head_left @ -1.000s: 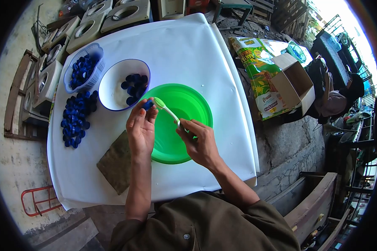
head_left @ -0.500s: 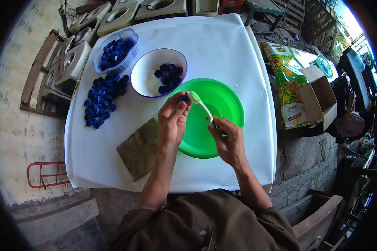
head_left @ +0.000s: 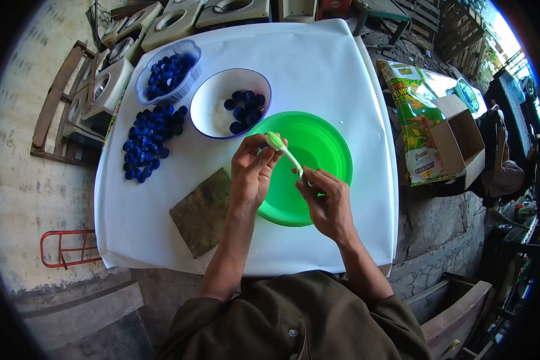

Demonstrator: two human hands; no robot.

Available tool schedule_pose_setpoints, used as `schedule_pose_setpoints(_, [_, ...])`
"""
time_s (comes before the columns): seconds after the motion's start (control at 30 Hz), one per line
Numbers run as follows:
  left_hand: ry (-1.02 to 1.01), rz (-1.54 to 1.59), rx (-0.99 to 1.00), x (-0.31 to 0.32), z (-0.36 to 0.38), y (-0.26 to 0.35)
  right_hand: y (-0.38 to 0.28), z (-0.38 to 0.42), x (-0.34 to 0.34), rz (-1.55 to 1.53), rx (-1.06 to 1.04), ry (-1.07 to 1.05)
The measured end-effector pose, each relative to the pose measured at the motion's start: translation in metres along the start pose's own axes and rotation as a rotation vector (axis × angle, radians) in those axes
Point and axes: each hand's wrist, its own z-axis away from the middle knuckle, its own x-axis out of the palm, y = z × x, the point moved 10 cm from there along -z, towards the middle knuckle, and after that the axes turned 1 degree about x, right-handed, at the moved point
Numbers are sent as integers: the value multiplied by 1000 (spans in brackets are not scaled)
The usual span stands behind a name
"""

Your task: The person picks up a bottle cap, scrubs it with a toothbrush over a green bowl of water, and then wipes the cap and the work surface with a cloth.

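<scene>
Far on my left, by the wall, I see a red rack (head_left: 66,249) on the floor. Next comes the desk (head_left: 318,66) with its white cover. On the desk's left side sits a clear basket (head_left: 168,72) full of blue caps, and just below it a loose pile of blue caps (head_left: 147,141). A flat green pad (head_left: 203,211) lies nearer to me.

A white bowl (head_left: 213,105) with a few caps in it stands near the big green bowl (head_left: 324,150).

My left hand (head_left: 252,171) is up over the green bowl's left edge. Its fingers are curled in and pinched at the tips, but I cannot see a cap in them now; the brush head hides that spot.

The toothbrush (head_left: 285,155) runs slanted, from its green head at my left fingertips down and right to its handle. My right hand (head_left: 327,201) is closed around that handle, over the middle of the green bowl. So the brush head points up and left, right at my left hand, and touches it.

Far right, off the desk, lies an open box (head_left: 459,144).
</scene>
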Motion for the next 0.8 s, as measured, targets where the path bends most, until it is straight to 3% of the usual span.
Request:
schedule_pose_setpoints(0.1, [12,5,-20,0,2,0,18,-5,-5,-7,88,28])
schedule_pose_setpoints(0.2, [65,13,-19,-5,0,0,2,1,-1,-14,-45,39])
schedule_pose_setpoints(0.37, [83,-10,10,-5,3,0,11,-2,-3,36,74,29])
schedule_pose_setpoints(0.5, [136,-20,10,-2,4,0,-1,2,6,10,-49,24])
schedule_pose_setpoints(0.8, [273,-53,3,4,6,-1,0,4,5,27,3,37])
